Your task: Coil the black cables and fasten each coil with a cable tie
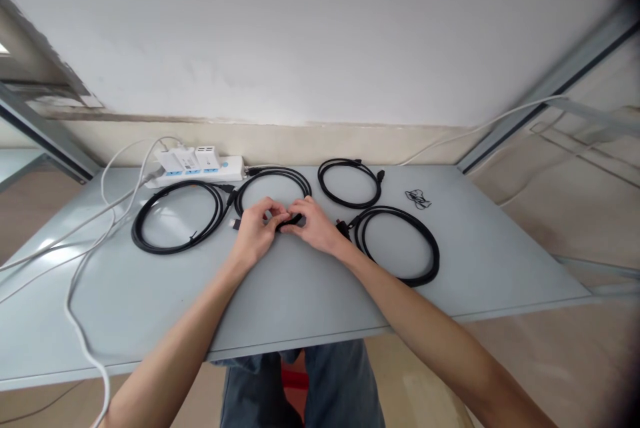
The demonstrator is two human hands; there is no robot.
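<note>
My left hand (pixel 256 227) and my right hand (pixel 316 223) meet at the middle of the grey table (pixel 300 295), both closed on the near side of a coiled black cable (pixel 274 178). A short black stretch of that cable shows between my fingers. Three more black cable coils lie flat: a large one (pixel 177 221) to the left, a small one (pixel 350 183) behind my right hand, and a large one (pixel 400 241) just right of my right wrist.
A white power strip (pixel 200 168) with white chargers sits at the back left, and white cords (pixel 85 261) trail off the left side. A small black twist tie (pixel 419 199) lies at the back right. A white wall rises behind the table.
</note>
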